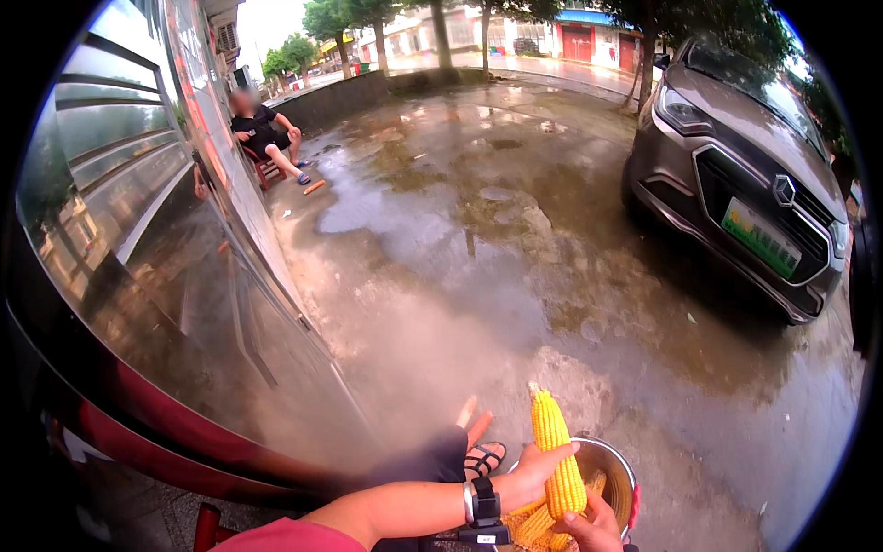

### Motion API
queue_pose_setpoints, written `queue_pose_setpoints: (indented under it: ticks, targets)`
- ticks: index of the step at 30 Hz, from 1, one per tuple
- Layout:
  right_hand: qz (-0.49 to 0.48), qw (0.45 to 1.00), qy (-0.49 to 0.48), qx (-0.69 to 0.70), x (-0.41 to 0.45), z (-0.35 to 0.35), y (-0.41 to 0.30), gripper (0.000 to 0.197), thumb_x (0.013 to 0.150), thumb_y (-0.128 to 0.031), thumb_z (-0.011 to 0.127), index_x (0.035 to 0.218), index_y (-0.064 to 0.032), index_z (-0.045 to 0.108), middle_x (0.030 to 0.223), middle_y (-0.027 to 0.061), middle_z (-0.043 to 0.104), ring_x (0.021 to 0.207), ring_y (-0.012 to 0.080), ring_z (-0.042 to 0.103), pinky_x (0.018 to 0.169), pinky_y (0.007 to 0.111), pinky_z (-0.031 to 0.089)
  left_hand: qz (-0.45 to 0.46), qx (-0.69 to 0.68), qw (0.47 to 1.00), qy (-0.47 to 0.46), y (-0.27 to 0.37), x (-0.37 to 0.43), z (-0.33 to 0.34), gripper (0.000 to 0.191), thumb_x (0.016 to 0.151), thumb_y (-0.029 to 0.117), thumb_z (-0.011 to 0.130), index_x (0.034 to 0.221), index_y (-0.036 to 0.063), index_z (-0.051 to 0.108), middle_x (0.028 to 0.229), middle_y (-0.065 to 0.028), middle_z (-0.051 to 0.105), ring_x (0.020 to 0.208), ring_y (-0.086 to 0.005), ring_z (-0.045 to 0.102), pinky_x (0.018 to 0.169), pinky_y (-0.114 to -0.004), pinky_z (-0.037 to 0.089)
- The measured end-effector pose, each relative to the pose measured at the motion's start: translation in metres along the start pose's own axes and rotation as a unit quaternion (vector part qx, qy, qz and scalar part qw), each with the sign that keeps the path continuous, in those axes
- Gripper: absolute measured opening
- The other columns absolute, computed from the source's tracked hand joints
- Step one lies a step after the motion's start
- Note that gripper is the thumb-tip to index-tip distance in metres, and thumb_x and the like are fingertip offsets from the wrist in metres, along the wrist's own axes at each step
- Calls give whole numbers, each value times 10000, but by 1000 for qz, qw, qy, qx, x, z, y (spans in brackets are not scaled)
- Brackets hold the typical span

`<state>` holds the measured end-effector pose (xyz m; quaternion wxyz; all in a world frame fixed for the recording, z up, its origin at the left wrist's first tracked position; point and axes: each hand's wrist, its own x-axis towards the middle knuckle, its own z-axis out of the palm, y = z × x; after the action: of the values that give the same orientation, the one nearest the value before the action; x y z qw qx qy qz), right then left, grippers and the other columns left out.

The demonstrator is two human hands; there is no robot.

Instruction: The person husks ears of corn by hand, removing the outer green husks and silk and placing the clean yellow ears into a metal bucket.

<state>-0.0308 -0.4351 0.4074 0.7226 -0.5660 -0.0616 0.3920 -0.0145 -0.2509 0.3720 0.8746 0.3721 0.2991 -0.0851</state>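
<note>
A yellow ear of corn (pixel 556 448), husked and full of kernels, is held between my two hands above a metal bucket. My left hand (pixel 532 475) wraps around its middle, thumb laid across the kernels. Lower down, the fingers of my right hand (pixel 597 528) grip the blunt bottom end. The narrow tip points up and away from me. Below is the round bucket (pixel 626 468) with a shiny rim, partly covered by my hands. Inside it lie several more corn cobs (pixel 534 528) and what look like loose kernels. A dark strap and a silver bangle circle my left wrist.
My sandaled foot (pixel 484 458) is beside the bucket. A parked car (pixel 745 172) stands at the right on wet concrete (pixel 441 276). Reflective metal doors (pixel 172 276) line the left. Farther off, a person (pixel 268 134) sits on a low chair (pixel 268 171) by the wall.
</note>
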Motion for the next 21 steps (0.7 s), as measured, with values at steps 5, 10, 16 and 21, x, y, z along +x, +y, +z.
queue_pose_setpoints:
  ticks: [5,10,16,21]
  targets:
    - [-5,1000,22,-12,2,-14,11,547,845,-78,655,1332,33,431,1216,104,562,1116,202,552,942,331,464,-61,-113,991,31,-10,10,7,254,902,207,607,1066,23,548,949,-84,596,859,-226,592,744,-369,502]
    - [20,1000,5,14,6,-16,11,559,844,-80,669,1347,2,439,1239,68,552,1114,142,530,963,294,419,-79,-130,988,-2,3,6,-2,405,889,109,604,1251,28,439,1054,-131,569,963,-275,580,856,-411,498]
    - [21,999,-19,31,-4,-22,11,642,846,-100,678,1395,8,363,1273,72,527,1151,152,515,970,293,427,-51,-89,992,72,27,-36,42,621,855,-21,611,1354,148,283,1105,-91,516,1001,-242,547,836,-396,495]
    - [15,998,-32,43,-5,-11,0,602,830,-52,659,1369,5,395,1222,51,555,1089,127,546,919,271,452,-24,-36,999,0,19,-22,24,344,891,43,596,1186,95,426,1033,-63,520,943,-209,549,795,-354,498]
